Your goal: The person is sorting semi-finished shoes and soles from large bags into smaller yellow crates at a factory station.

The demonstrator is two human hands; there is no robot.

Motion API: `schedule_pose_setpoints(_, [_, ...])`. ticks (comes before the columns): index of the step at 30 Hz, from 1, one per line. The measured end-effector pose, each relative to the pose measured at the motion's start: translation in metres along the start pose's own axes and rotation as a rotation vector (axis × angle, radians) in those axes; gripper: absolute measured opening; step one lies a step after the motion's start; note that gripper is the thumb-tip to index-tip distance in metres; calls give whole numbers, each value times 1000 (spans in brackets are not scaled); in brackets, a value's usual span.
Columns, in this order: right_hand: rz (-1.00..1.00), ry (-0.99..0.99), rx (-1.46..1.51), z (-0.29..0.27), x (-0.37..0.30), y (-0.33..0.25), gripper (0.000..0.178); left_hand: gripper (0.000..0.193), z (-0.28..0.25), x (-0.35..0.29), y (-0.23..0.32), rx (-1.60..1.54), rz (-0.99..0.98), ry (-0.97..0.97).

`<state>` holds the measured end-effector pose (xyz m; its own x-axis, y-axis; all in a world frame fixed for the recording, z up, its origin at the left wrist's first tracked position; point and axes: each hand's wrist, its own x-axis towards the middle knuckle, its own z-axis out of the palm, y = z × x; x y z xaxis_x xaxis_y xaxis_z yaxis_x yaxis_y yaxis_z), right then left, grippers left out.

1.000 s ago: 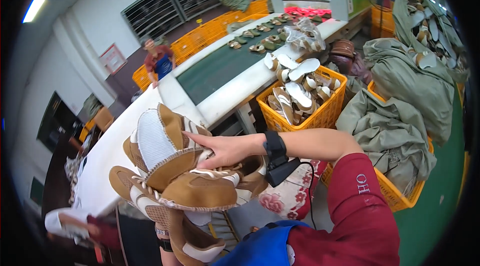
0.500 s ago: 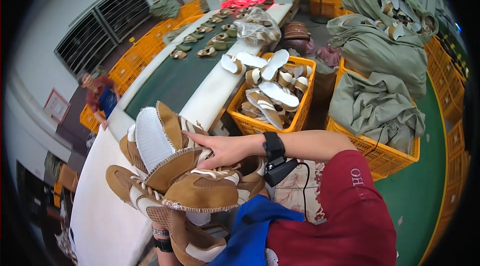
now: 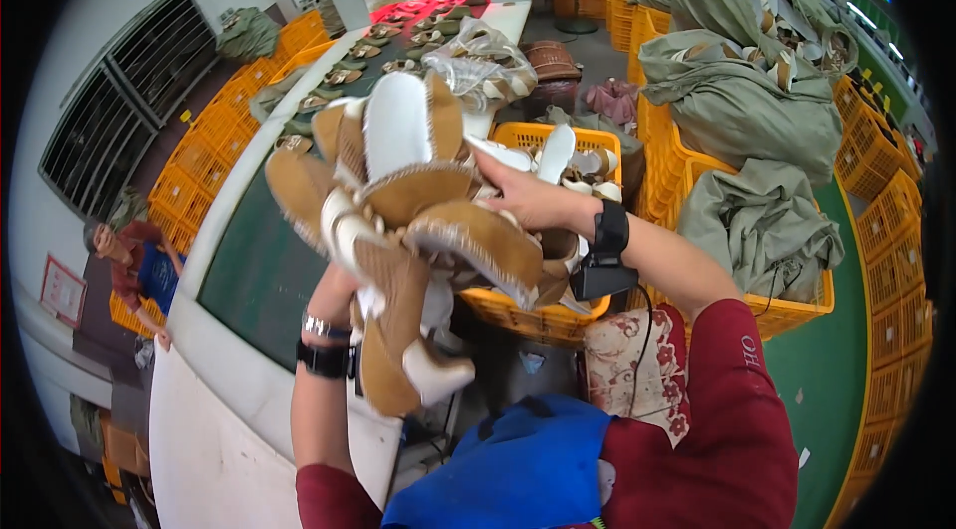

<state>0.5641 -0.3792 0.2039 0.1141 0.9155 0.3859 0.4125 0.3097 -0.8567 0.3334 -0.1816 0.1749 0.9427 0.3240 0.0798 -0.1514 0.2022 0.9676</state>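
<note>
Between my two hands hangs a bunch of tan-brown and white shoe uppers (image 3: 408, 185) with stitched edges; a white stitched sole lining shows on one. My right hand (image 3: 533, 198) grips the bunch from its right side, the thumb against an upper and the other fingers mostly behind. My left hand (image 3: 339, 292) holds the bunch from below left; its fingers are hidden by the uppers. Beyond and partly under the bunch stands an orange plastic crate (image 3: 538, 323), with more brown and white uppers (image 3: 558, 155) in it.
A green conveyor belt (image 3: 239, 275) with white edges carries green and brown shoes toward a machine at the back. Plastic-wrapped shoes (image 3: 483, 66) rest on its edge. Grey-green sacks (image 3: 762, 220) on orange crates stand at right. Another person (image 3: 139, 265) stands at far left.
Both hands have carried the bunch of uppers up and right, away from the white tabletop to over the crate's near side. My left forearm now shows. The view has turned a little right.
</note>
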Motion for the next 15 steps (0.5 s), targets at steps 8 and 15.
schedule_pose_setpoints(8, [866,143,-778,-3,58,240,53,112,-160,217,-139,845,198,-54])
schedule_pose_setpoints(15, [783,16,-1199,40,-3,312,55,74,-156,219,-246,647,35,130])
